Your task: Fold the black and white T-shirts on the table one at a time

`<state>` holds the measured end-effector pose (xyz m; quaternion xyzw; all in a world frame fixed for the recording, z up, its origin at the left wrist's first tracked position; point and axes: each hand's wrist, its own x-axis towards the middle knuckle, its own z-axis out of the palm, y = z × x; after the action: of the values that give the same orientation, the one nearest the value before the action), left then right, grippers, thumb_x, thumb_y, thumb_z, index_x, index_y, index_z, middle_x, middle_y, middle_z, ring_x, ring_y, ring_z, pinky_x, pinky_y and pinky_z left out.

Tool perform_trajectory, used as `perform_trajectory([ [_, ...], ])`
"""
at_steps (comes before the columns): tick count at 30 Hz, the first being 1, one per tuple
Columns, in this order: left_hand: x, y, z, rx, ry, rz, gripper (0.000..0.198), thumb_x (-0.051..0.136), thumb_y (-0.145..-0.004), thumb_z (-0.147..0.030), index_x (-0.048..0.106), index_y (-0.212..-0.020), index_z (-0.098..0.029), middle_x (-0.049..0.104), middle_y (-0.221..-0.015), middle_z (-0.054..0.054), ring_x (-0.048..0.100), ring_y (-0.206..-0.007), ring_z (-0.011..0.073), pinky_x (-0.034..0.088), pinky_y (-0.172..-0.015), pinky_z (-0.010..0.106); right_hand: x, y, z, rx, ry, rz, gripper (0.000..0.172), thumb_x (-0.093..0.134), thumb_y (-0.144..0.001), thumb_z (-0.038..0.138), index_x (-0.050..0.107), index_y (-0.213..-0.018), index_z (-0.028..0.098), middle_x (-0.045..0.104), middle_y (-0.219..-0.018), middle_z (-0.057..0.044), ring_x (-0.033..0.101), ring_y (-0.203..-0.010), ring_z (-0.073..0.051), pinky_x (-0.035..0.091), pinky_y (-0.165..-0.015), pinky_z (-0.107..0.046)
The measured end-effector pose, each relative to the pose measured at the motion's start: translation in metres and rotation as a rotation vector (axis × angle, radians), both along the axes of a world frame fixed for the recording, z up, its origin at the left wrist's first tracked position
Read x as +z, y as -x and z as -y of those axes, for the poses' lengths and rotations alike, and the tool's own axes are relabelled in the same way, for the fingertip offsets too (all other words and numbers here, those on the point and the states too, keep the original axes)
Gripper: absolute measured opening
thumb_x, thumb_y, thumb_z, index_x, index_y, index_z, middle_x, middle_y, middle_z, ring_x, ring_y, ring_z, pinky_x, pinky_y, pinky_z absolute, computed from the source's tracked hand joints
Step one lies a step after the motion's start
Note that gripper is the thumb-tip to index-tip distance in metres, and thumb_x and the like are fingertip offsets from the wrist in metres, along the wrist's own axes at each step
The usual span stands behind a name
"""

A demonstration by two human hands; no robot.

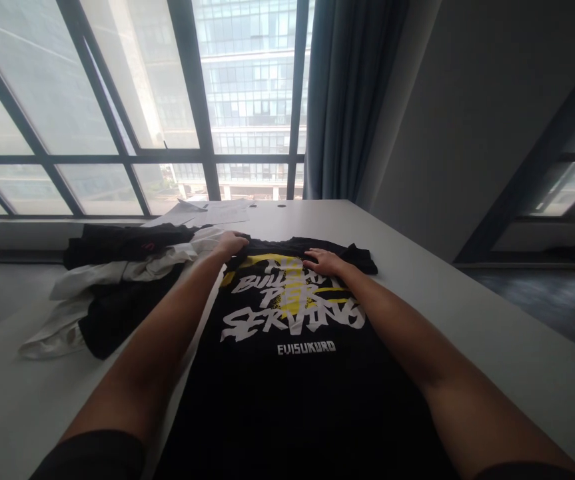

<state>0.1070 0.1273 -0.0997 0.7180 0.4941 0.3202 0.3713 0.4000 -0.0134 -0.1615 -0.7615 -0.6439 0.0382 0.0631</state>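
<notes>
A black T-shirt (297, 407) with white brush lettering and yellow marks lies spread lengthwise on the white table. Its hem end is nearest me, and its collar and sleeves are at the far end. At the far left shoulder, my left hand (230, 245) is closed on the fabric, its fingertips partly hidden in the dark cloth. My right hand (325, 262) rests flat on the upper right of the print, fingers apart. Beyond it, the right sleeve (360, 259) lies bunched.
A loose pile of black and white clothes (132, 273) lies to the left, near my left forearm. Paper sheets (212, 212) lie on the far part of the white table (467, 320). Windows and a blue-grey curtain (342, 100) stand behind.
</notes>
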Motion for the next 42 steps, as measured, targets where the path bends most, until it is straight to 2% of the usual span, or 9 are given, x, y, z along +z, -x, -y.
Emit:
perform_trajectory([
  [6,0.003,-0.078,0.044,-0.25,0.195,0.287,0.031,0.07,-0.073,-0.012,0.076,-0.104,-0.012,0.073,-0.079,0.005,0.065,-0.066,0.0154,0.056,-0.069,0.027,0.004,0.005,-0.001,0.038,-0.142,-0.073,0.057,0.061,-0.092,0.051,0.056,-0.14,0.021,0.048,-0.151,-0.013,0.041,-0.142,-0.03,0.031,-0.118,-0.047],
  [13,0.002,-0.1,0.053,-0.232,0.167,0.403,0.059,0.066,-0.079,-0.008,0.058,-0.137,-0.005,0.069,-0.117,0.02,0.069,-0.09,0.0202,0.055,-0.083,0.031,0.026,0.037,-0.002,0.361,-0.175,-0.846,0.075,0.088,-0.065,0.05,0.059,-0.127,0.02,0.07,-0.113,-0.008,0.065,-0.103,-0.026,0.056,-0.09,-0.041],
  [22,-0.015,-0.085,0.048,-0.34,0.322,0.596,0.073,0.069,-0.088,-0.016,0.037,-0.153,-0.019,0.054,-0.141,0.018,0.071,-0.087,0.0172,0.06,-0.074,0.027,0.017,0.064,-0.016,-0.106,-0.39,-1.017,0.057,0.081,-0.078,0.028,0.057,-0.126,0.012,0.067,-0.07,-0.001,0.062,-0.053,-0.015,0.051,-0.051,-0.025],
  [26,-0.031,-0.07,0.038,-0.351,0.101,0.357,0.059,0.067,-0.087,-0.013,0.052,-0.143,-0.017,0.055,-0.143,0.018,0.072,-0.098,0.0227,0.058,-0.088,0.033,0.012,0.053,-0.019,-0.215,-0.403,-0.903,0.047,0.071,-0.08,0.018,0.06,-0.125,0.01,0.07,-0.074,-0.004,0.063,-0.053,-0.015,0.052,-0.053,-0.025],
  [29,-0.044,-0.056,0.029,-0.363,-0.258,-0.03,0.039,0.063,-0.088,-0.014,0.067,-0.127,-0.015,0.068,-0.128,0.013,0.066,-0.115,0.027,0.048,-0.105,0.036,0.007,0.042,-0.02,-0.308,-0.404,-0.709,0.052,0.07,-0.077,0.015,0.061,-0.127,0.01,0.073,-0.097,-0.011,0.071,-0.076,-0.019,0.056,-0.071,-0.028],
  [32,-0.057,-0.047,0.02,-0.385,-0.497,-0.338,0.035,0.059,-0.092,-0.025,0.068,-0.125,-0.019,0.062,-0.139,0.011,0.054,-0.132,0.0272,0.037,-0.115,0.036,0.005,0.034,-0.019,-0.364,-0.401,-0.552,0.055,0.07,-0.075,0.015,0.06,-0.129,0.008,0.07,-0.116,-0.015,0.069,-0.101,-0.023,0.053,-0.089,-0.029],
  [36,-0.066,-0.047,0.004,-0.313,-0.477,-0.568,0.048,0.052,-0.096,-0.043,0.058,-0.137,-0.019,0.041,-0.157,0.012,0.038,-0.145,0.0281,0.031,-0.117,0.039,0.008,0.032,-0.018,-0.393,-0.363,-0.596,0.056,0.065,-0.081,0.02,0.057,-0.135,0.009,0.067,-0.124,-0.016,0.069,-0.099,-0.023,0.054,-0.086,-0.029],
  [39,-0.065,-0.054,-0.009,-0.231,-0.355,-0.605,0.054,0.045,-0.099,-0.05,0.05,-0.144,-0.02,0.043,-0.156,0.013,0.04,-0.143,0.0283,0.034,-0.114,0.039,0.008,0.032,-0.02,-0.392,-0.327,-0.703,0.057,0.06,-0.088,0.039,0.053,-0.138,0.012,0.067,-0.123,-0.016,0.07,-0.092,-0.024,0.056,-0.078,-0.032],
  [42,-0.061,-0.062,-0.019,-0.103,-0.293,-0.606,0.063,0.052,-0.095,-0.053,0.047,-0.146,-0.018,0.052,-0.147,0.017,0.044,-0.14,0.033,0.038,-0.11,0.043,0.003,0.033,-0.021,-0.363,-0.36,-0.638,0.071,0.071,-0.08,0.046,0.051,-0.139,0.011,0.066,-0.123,-0.017,0.068,-0.102,-0.027,0.054,-0.089,-0.036],
])
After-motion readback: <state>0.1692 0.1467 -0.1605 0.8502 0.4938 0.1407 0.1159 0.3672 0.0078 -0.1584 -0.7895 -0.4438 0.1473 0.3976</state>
